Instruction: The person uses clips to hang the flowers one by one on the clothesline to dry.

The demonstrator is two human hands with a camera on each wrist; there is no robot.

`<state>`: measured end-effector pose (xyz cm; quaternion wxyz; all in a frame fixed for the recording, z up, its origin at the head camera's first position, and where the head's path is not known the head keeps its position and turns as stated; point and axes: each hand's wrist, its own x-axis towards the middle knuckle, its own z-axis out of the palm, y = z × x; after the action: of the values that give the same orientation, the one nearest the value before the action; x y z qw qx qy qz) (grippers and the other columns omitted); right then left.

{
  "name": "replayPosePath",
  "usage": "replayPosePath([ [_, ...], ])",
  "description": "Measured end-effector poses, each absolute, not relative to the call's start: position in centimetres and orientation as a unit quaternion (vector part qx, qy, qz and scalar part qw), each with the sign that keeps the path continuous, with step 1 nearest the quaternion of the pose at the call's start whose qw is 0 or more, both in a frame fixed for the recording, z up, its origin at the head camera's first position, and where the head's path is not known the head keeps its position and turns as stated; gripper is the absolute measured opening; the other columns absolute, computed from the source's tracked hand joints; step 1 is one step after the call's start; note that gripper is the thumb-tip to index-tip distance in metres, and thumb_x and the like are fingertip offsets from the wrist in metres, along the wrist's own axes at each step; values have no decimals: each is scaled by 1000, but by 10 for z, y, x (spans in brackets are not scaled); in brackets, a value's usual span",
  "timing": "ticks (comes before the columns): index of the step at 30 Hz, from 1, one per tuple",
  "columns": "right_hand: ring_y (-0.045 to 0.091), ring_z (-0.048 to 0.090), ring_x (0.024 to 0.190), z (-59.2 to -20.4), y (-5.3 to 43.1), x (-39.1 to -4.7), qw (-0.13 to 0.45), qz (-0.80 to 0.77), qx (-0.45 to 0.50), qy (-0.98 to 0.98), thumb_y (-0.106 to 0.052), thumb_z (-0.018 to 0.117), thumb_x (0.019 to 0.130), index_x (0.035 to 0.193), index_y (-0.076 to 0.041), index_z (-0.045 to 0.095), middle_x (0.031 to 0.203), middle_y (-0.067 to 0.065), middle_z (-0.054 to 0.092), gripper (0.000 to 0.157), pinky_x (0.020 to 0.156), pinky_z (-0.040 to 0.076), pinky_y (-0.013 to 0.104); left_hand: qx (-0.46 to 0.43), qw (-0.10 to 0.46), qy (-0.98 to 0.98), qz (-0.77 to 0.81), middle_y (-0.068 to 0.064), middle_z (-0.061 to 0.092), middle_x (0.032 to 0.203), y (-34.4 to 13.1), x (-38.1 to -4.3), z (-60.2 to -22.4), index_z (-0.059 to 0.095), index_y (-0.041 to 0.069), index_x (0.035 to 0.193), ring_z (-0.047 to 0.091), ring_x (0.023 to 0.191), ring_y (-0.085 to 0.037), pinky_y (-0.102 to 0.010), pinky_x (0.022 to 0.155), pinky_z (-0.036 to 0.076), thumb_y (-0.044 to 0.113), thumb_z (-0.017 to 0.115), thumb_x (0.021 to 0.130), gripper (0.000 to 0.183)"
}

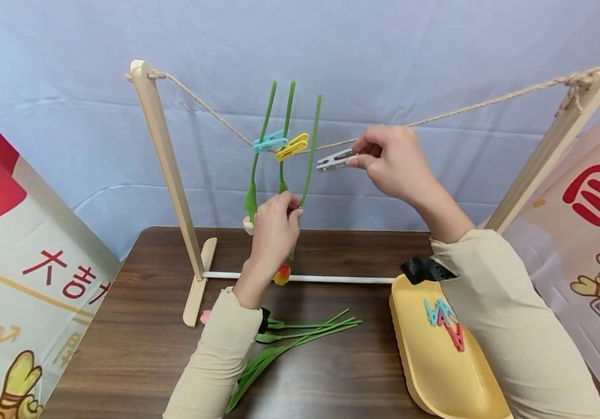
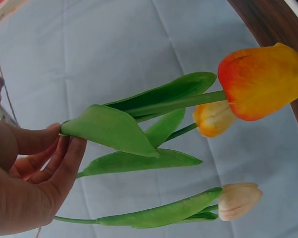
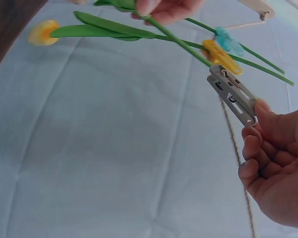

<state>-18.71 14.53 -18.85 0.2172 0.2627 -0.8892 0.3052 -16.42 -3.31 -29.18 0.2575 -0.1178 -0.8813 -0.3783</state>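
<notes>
My left hand point(image 1: 274, 230) pinches an orange-yellow artificial tulip point(image 2: 260, 82) by its stem, near the leaves. Its bloom points down and its bare stem rises in front of the rope point(image 1: 488, 105). A grey clothespin point(image 1: 335, 160) sits between the thumb and fingers of my right hand point(image 1: 391, 160), pinched at its handle end, with its tip close to that stem. Two more tulips hang head down from the rope: a cream one point(image 2: 240, 201) at the light-blue clothespin point(image 1: 270, 141), and a yellow-white one point(image 2: 214, 119) at the yellow clothespin point(image 1: 293, 146).
Wooden posts point(image 1: 166, 163) hold the rope on both sides, with a white rod point(image 1: 341, 279) low between them. Several tulips point(image 1: 300, 337) lie on the brown table point(image 1: 121, 343). A yellow tray point(image 1: 409, 361) under my right forearm contains blue and red clothespins point(image 1: 454, 336).
</notes>
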Motion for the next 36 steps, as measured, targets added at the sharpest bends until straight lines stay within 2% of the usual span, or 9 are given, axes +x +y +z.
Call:
replayPosePath([
  [6,18,55,58,-171,134,-191,236,294,254,-891,-2,67,80,78,5,66,72,14,64,8,55,38,19,-108,248,-886,-376,-10,64,82,-31,-164,-288,65,-1,88,60,73,-21,-33,67,48,2,64,84,5],
  [12,27,58,67,-160,125,-193,245,272,239,-900,1,62,81,77,6,65,76,17,65,7,62,40,31,-101,240,-889,-378,-10,64,84,-31,-164,-285,65,-1,89,60,74,-22,-33,68,49,3,63,85,6],
  [16,29,57,69,-159,121,-195,248,251,228,-907,1,62,79,75,6,65,74,16,64,7,64,39,35,-100,244,-888,-377,-10,65,83,-32,-164,-285,65,-1,89,61,74,-22,-33,68,49,3,63,85,6],
  [24,29,56,70,-161,116,-197,209,244,225,-920,1,62,80,74,5,66,72,16,64,8,64,40,37,-102,256,-888,-369,-11,65,83,-32,-166,-287,66,-2,89,61,75,-23,-35,69,49,3,64,84,7],
  [28,30,56,69,-162,113,-198,207,235,228,-922,1,63,78,71,4,66,69,15,63,8,64,39,37,-108,263,-886,-367,-11,66,82,-32,-166,-288,66,-2,87,62,75,-23,-36,69,49,2,65,83,6],
  [36,33,56,74,-166,108,-197,181,205,220,-936,2,58,81,68,4,65,72,16,63,14,71,41,40,-125,268,-882,-367,-9,66,78,-31,-165,-293,66,1,82,62,71,-22,-37,66,49,-2,67,79,4],
])
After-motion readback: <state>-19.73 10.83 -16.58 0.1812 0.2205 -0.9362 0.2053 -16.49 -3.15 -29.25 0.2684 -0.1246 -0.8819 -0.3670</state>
